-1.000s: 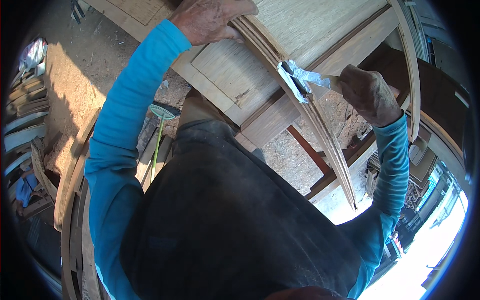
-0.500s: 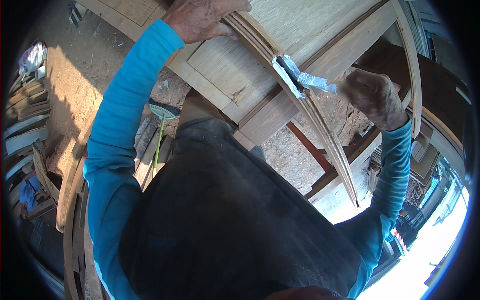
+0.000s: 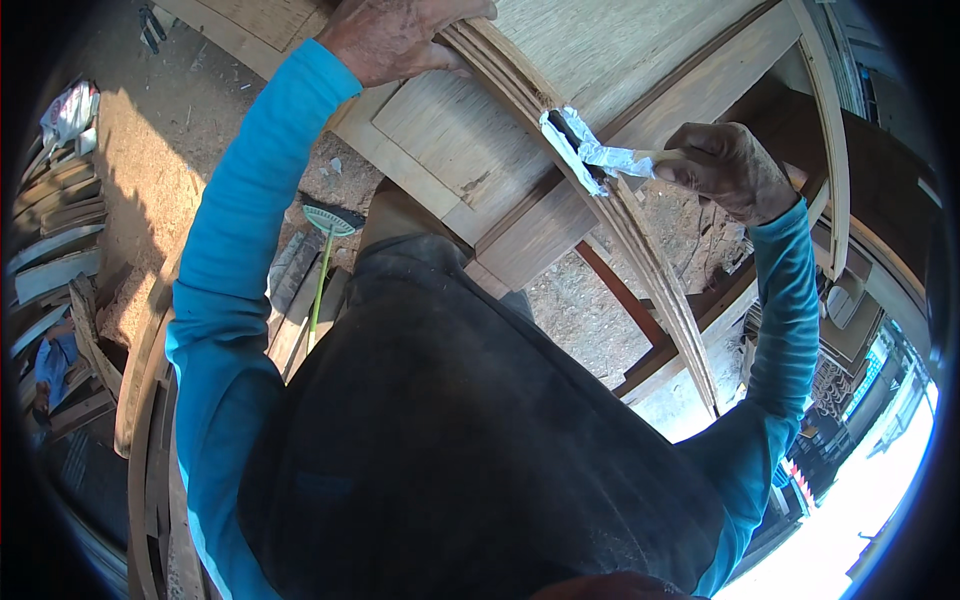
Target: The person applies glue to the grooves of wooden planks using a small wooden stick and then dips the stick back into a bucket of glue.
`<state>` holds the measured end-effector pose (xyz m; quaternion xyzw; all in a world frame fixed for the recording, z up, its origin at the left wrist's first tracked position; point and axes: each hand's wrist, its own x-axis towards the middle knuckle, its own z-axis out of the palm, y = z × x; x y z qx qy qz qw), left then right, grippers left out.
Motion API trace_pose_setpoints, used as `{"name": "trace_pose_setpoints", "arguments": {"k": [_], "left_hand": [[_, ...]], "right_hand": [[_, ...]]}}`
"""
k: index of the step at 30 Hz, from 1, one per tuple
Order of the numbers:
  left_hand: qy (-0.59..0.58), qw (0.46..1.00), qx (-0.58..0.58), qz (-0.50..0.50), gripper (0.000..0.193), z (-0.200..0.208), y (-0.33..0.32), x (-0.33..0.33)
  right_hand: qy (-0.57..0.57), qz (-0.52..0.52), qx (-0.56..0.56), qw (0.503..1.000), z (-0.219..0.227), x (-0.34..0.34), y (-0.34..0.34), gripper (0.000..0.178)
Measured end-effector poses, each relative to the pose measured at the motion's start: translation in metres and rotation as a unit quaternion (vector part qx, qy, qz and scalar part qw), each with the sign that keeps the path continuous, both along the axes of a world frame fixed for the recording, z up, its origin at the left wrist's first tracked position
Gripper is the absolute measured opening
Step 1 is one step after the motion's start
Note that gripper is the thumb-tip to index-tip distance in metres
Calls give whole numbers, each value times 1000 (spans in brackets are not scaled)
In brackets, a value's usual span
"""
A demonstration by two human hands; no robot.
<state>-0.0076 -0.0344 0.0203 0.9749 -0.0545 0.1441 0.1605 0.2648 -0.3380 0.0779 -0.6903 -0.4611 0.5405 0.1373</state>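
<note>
A curved, layered wooden strip [image 3: 645, 258] with a grooved edge runs from upper left to lower right, over some wooden panels. My left hand [image 3: 395, 40] is closed around its upper part, fingers over the top and thumb beneath. In a closed grip, my right hand [image 3: 735, 175] holds a T-shaped tool [image 3: 612, 158] by its end. Crumpled white material covers the tool's neck, and its head has a white edge beside a dark strip. That head lies against the grooved wood. My right fingers partly hide the handle.
Flat wooden panels [image 3: 430, 150] lie beneath the strip. Another curved wooden piece [image 3: 825, 130] stands at the right. Stacked curved offcuts [image 3: 60, 215] line the left side, near a sawdust-covered floor [image 3: 140, 130]. A green-handled tool [image 3: 322, 265] with a fan-shaped head stands near my left arm.
My right hand has shifted slightly left and up, and the tool's neck has swung a little with it. Its head stays against the strip. My left hand keeps its hold, moving marginally left.
</note>
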Motion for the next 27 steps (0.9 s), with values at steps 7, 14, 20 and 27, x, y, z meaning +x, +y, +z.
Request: {"name": "trace_pose_setpoints", "arguments": {"k": [7, 14, 20, 27], "left_hand": [[11, 1000, 13, -2, 54, 3, 2, -1], [3, 1000, 0, -2, 54, 2, 1, 0], [7, 1000, 14, 8, 54, 4, -1, 1], [17, 1000, 18, 11, 53, 4, -2, 0]], "right_hand": [[-54, 26, -5, 998, 18, 20, -3, 38], [-75, -26, 122, 989, 37, -1, -30, 40], [-66, 50, 170, 982, 10, -11, -34, 43], [-74, 62, 207, 974, -3, -23, -26, 37]]}}
